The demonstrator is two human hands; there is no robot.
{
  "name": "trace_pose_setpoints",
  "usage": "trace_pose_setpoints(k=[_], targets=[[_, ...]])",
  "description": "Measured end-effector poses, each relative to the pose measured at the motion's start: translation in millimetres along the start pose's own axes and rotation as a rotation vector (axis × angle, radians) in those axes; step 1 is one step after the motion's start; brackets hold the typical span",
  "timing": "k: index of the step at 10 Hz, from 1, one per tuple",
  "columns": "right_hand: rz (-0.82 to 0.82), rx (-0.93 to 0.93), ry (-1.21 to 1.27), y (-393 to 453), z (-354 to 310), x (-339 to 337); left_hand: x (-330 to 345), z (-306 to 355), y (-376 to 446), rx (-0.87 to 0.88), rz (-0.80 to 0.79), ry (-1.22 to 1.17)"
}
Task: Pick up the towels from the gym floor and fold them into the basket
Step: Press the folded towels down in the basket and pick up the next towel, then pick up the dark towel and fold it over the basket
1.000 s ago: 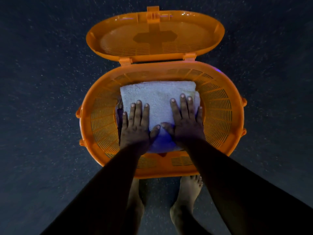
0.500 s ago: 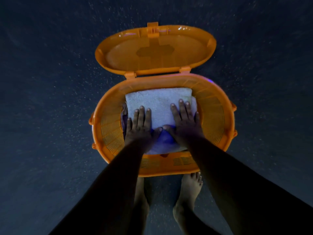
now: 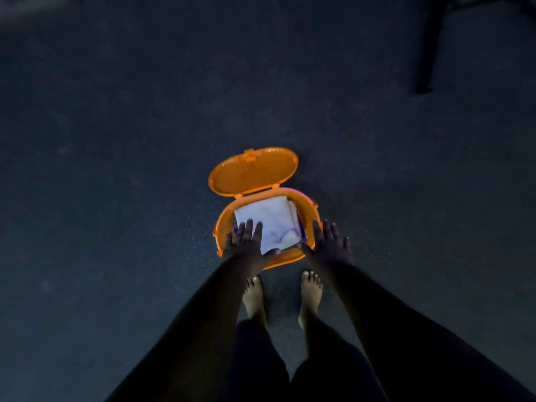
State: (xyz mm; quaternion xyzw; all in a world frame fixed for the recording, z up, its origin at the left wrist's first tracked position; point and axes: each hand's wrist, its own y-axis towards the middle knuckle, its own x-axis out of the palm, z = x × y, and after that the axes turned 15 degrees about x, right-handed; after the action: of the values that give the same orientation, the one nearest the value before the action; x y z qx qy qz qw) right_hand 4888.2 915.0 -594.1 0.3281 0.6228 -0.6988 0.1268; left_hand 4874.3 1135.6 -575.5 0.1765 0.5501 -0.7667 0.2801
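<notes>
- You are standing over the orange basket (image 3: 308, 210), which is sitting on the dark gym floor (image 3: 116, 198) just in front of your bare feet (image 3: 311, 288).
- The white folded towel (image 3: 268, 219) is lying inside the basket, and a purple edge is showing beside it, so I am judging that other towels are lying under it.
- Your left hand (image 3: 246, 245) is hanging over the near left part of the basket with the fingers straight and spread; it is holding nothing, and I cannot tell if it is touching the towel.
- Your right hand (image 3: 330, 245) is hanging over the near right rim, flat and spread in the same way, and it is carrying nothing.
- The lid (image 3: 252, 171) is standing open behind the basket, on the far side from you.
- No other towel is showing on the floor in this view, so the step in hand is probably finishing this stack, or looking around for more towels.
- If you are pressing the towel once more, keep both palms flat and push straight down, so the fold is not sliding to one side.
- The near corner of the towel is looking a little rumpled; smooth it toward the corner before leaving it.
- Keep your fingers away from the rim if you are closing the lid.
</notes>
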Motion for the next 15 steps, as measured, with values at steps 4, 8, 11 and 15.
trace_pose_setpoints(k=[4,8,11,15], targets=[[0.268,0.385,0.464,-322,130,-98,-139,186,-207,0.584,0.006,0.491],[0.556,0.914,0.905,-550,300,-17,-54,440,-346,1.222,-0.042,1.012],[0.646,1.148,0.952,-676,440,73,73,586,-455,1.483,-0.033,1.077],[0.686,1.337,0.99,-790,599,136,218,750,-560,1.702,-0.082,1.135]])
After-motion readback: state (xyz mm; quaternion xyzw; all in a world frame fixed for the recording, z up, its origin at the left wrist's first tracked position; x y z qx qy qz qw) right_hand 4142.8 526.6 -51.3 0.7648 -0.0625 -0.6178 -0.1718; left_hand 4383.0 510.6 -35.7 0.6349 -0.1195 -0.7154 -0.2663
